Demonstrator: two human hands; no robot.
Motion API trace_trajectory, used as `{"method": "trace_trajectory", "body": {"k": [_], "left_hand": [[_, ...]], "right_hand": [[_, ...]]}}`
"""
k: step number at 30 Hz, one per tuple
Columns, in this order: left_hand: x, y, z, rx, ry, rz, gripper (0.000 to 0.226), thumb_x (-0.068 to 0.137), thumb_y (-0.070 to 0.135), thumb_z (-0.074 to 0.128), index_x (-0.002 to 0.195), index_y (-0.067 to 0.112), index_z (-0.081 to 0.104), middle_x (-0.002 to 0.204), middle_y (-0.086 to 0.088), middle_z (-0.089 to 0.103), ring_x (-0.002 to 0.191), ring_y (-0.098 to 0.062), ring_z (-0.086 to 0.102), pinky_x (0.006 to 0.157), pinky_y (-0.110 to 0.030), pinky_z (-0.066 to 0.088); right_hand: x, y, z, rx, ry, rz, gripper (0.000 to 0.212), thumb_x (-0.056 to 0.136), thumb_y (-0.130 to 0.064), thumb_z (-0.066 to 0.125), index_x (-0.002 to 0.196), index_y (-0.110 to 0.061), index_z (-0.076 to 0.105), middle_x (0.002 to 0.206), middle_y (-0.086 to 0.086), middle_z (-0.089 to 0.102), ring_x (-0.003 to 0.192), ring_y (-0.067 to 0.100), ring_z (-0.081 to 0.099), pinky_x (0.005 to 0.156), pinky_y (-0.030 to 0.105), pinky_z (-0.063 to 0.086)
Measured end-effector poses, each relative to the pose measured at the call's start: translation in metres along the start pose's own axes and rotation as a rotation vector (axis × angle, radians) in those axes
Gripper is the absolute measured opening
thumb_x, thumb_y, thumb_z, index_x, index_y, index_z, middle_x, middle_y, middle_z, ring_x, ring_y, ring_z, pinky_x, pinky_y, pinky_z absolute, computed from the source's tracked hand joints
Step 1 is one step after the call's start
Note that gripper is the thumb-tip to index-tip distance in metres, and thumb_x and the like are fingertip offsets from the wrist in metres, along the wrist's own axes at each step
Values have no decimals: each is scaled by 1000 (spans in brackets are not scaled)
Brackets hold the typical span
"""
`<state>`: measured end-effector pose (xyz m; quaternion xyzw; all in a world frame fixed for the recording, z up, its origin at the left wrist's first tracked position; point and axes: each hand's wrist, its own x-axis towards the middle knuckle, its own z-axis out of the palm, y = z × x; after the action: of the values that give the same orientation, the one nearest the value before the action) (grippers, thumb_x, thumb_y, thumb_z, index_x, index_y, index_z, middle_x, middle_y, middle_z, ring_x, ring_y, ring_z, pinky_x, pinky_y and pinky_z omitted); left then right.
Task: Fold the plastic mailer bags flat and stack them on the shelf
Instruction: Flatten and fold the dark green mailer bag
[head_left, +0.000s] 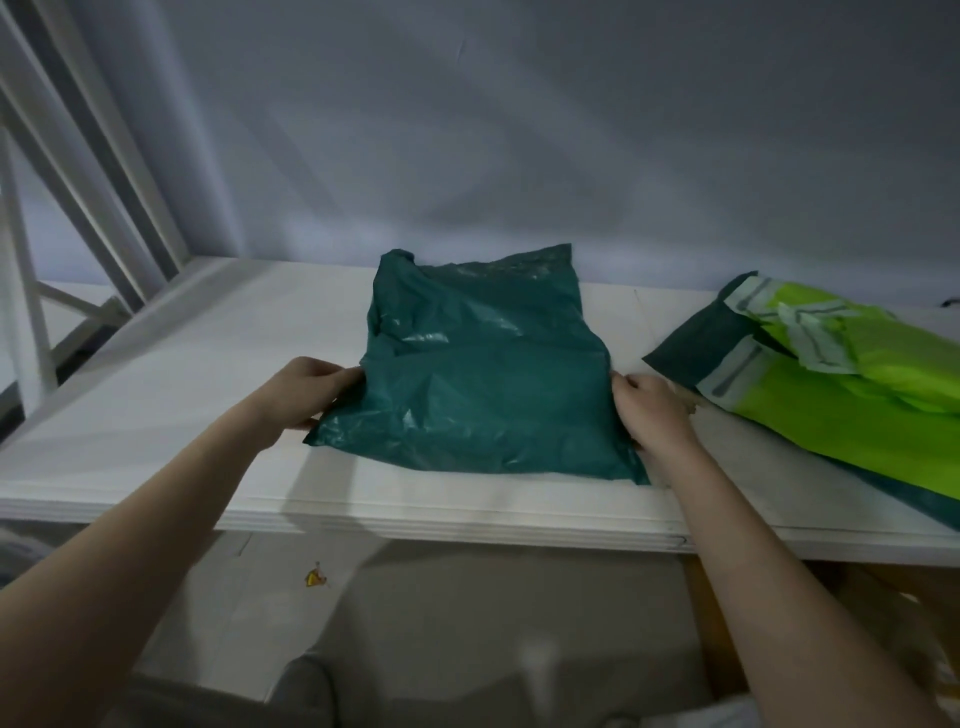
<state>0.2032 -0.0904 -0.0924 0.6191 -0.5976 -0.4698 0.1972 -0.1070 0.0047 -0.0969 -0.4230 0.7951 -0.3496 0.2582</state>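
A dark green plastic mailer bag (483, 374) lies folded on the white shelf (171, 395), its far end curling up against the back wall. My left hand (306, 392) grips the bag's left edge, thumb on top. My right hand (652, 415) holds the bag's right edge near the front, fingers curled at the edge. To the right lies a loose pile of lime-green mailer bags (852, 410) with dark green undersides and pale adhesive strips.
A grey wall (519, 156) closes the back of the shelf. White frame bars (104, 171) rise at the left. Below the shelf's front edge are a pale lower surface with a small yellow scrap (315, 578) and a wooden post (711, 623).
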Motion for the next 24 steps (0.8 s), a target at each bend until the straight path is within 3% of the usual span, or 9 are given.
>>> {"method": "trace_trajectory", "body": {"k": [3, 5, 8, 13, 17, 20, 24], "left_hand": [[-3, 1, 8, 96, 118, 102, 35, 94, 27, 50, 65, 10, 61, 63, -6, 53, 58, -19, 45, 49, -23, 37], [-5, 1, 12, 144, 202, 139, 34, 94, 28, 48, 72, 7, 64, 69, -9, 57, 64, -24, 48, 53, -26, 37], [-5, 2, 16, 153, 257, 189, 30, 94, 30, 48, 83, 9, 66, 83, -9, 64, 79, -26, 55, 67, -29, 41], [-6, 4, 23, 222, 299, 247, 23, 92, 19, 49, 84, 10, 68, 82, -7, 63, 81, -24, 53, 70, -29, 37], [-2, 2, 21, 244, 507, 322, 36, 97, 22, 42, 78, -3, 60, 75, -15, 59, 75, -31, 50, 66, -31, 33], [-1, 5, 20, 201, 666, 398, 37, 99, 21, 38, 81, -5, 56, 75, -16, 56, 73, -31, 47, 63, -32, 30], [-1, 0, 23, 357, 585, 270, 34, 99, 23, 37, 95, -3, 60, 90, -18, 60, 82, -35, 51, 68, -33, 34]], "right_hand": [[-6, -2, 0, -79, 60, -81, 38, 98, -23, 40, 62, -13, 40, 61, 1, 43, 55, 11, 39, 48, 28, 23], [-9, -4, 0, -98, 60, -75, 38, 99, -28, 40, 67, -9, 47, 63, 1, 46, 56, 11, 41, 47, 27, 25], [-11, -2, 2, -54, -7, -49, 47, 99, -35, 40, 59, -11, 41, 59, 2, 44, 56, 12, 41, 48, 27, 25], [-10, -2, 2, -25, 48, -85, 45, 98, -23, 45, 55, -12, 40, 56, 2, 42, 55, 15, 40, 41, 18, 25], [-4, 2, 2, 0, 209, -118, 44, 100, -23, 40, 57, -17, 37, 58, -1, 41, 61, 17, 40, 55, 29, 29], [-2, 1, 3, -26, 352, -211, 35, 101, -22, 35, 69, -12, 43, 61, -3, 42, 62, 17, 42, 61, 28, 30], [0, 7, 5, -188, 299, -211, 31, 101, -20, 33, 76, -9, 47, 71, 6, 50, 70, 22, 48, 64, 29, 33]]}}
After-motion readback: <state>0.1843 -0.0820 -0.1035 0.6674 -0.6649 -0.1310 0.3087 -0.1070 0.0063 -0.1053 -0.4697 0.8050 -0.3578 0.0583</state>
